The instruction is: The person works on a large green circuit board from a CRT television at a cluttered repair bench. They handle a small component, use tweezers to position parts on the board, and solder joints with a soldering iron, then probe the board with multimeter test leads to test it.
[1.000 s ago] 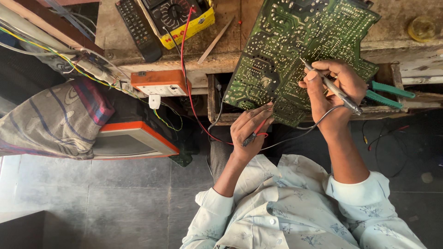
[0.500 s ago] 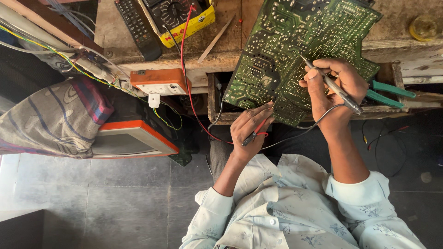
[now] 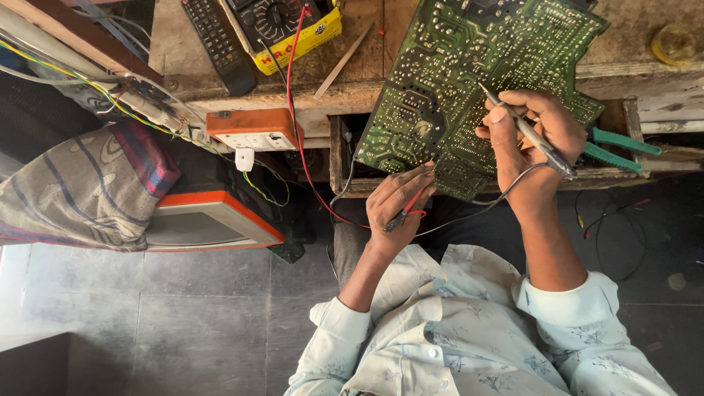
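Circuit board [image 3: 477, 81] leans on workbench [image 3: 183, 44] beside multimeter [image 3: 282, 22], remote [image 3: 218, 40].

In my right hand [image 3: 532, 139], a slim probe [image 3: 529, 136] with a smooth metal shaft, dull grey. My left hand [image 3: 396, 202] pinches a red plastic probe [image 3: 408, 207]. The circuit board [image 3: 477, 81] is glossy green lacquer, speckled with shiny solder dots. Workbench [image 3: 352, 70]: rough, worn wood. My shirt sleeve [image 3: 565, 301]: soft, matt, pale cloth.

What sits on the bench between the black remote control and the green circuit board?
In the head view, a yellow multimeter with a red lead, plus a thin pale stick, lie between the remote control and the circuit board.
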